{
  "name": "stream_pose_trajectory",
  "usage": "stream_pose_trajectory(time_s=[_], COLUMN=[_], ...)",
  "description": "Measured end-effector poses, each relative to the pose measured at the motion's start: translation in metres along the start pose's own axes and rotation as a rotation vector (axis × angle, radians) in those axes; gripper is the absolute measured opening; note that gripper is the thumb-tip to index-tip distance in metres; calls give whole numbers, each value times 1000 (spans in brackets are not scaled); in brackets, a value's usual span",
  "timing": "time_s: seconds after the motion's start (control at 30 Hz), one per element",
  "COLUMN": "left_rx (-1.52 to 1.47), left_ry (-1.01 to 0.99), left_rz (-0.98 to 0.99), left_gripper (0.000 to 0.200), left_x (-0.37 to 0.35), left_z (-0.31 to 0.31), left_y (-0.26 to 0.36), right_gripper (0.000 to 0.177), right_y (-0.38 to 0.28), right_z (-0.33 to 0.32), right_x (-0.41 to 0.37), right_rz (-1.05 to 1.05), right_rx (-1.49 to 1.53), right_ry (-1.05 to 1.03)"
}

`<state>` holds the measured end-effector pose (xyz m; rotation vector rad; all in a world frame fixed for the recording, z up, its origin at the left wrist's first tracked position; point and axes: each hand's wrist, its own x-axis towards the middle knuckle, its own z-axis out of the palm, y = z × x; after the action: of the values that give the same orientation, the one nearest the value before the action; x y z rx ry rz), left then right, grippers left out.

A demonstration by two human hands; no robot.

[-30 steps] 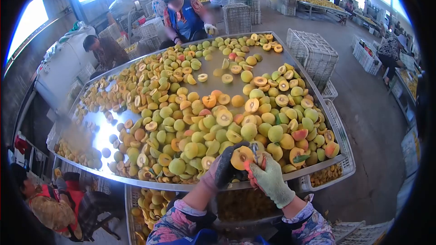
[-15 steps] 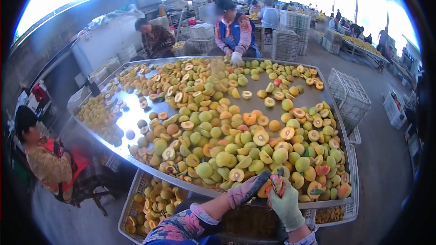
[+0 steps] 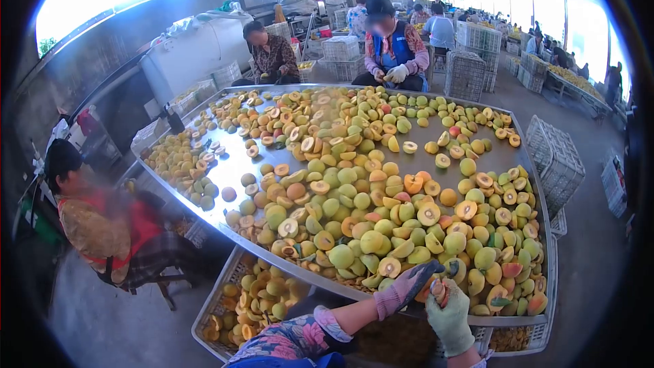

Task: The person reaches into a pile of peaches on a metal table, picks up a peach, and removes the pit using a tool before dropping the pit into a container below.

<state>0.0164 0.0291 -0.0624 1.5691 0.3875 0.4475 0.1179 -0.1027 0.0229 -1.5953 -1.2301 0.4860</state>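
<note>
Two hands nearly meet by tray near rim. Left hand curled round fruit, right hand clenched on tool. Likely hazard: fruit twists in gloved grip, tool skids off, jabs left fingers.

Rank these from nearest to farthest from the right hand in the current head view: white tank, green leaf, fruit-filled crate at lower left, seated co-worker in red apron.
From the right hand:
1. Green leaf, just to its right
2. Fruit-filled crate, lower left
3. Seated co-worker in red apron, far left
4. White tank, left background
</note>
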Motion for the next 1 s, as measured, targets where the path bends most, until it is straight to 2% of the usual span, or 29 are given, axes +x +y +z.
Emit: stream_pose_trajectory(time_s=[0.03, 0.07, 0.13, 0.2, 0.23, 0.27, 0.3, 0.33, 0.4, 0.43, 0.57, 0.63, 0.77, 0.83, 0.87, 0.93, 1.0], left_rx=[245, 479, 260, -779, -807, -832, -642, -647, -655, -106, -106, 85, 140, 363, 361, 504, 576], left_ry=[141, 274, 229, 9, 19, 38, 82, 65, 54, 141, 110, 119, 164, 131, 135, 302, 287], left_rz=[386, 774, 639, -127, -143, -157, -108, -123, -158, 40, -17, 128, 210, 227, 220, 293, 259], left_gripper=[62, 61, 57, 64, 68, 72, 72, 72, 68, 60, 55, 27, 33, 44, 44, 55, 57], left_x=[4, 8, -5, -1, -1, -1, 1, 3, 6, 6, 2, 0, -2, -1, -1, -1, -2], left_z=[-4, -6, -14, -30, -28, -23, -20, -19, -21, -21, -20, -20, -17, -25, -30, -36, -36], left_y=[7, 23, 57, 68, 67, 65, 54, 49, 43, 23, 37, 33, 46, 28, 9, -28, -21], right_gripper=[15, 14, 17, 39, 42, 38, 34, 30, 25, 25, 26, 26, 26, 26, 26, 26, 28], right_y=[0, -7, -28, -28, -23, -20, -10, -3, -10, -8, -3, -1, 3, 7, 8, 8, 7], right_z=[3, 3, 1, -7, -5, -5, -2, -1, -5, -4, -2, 0, 7, 13, 15, 17, 17], right_x=[-3, -9, -18, -13, -15, -11, -8, -4, -1, -1, 0, 0, 0, -3, -4, -4, -5], right_rz=[-145, -45, -50, -166, -90, -20, -61, -110, -84, -71, -20, -33, -18, -19, -29, -40, -12], right_rx=[-31, 80, 152, -168, -155, -120, -167, -216, -249, -266, -308, -318, -396, -408, -417, -425, -342], right_ry=[32, -75, -215, -231, -175, -144, -67, 6, -37, -42, -65, -55, -60, -70, -75, -78, -135])
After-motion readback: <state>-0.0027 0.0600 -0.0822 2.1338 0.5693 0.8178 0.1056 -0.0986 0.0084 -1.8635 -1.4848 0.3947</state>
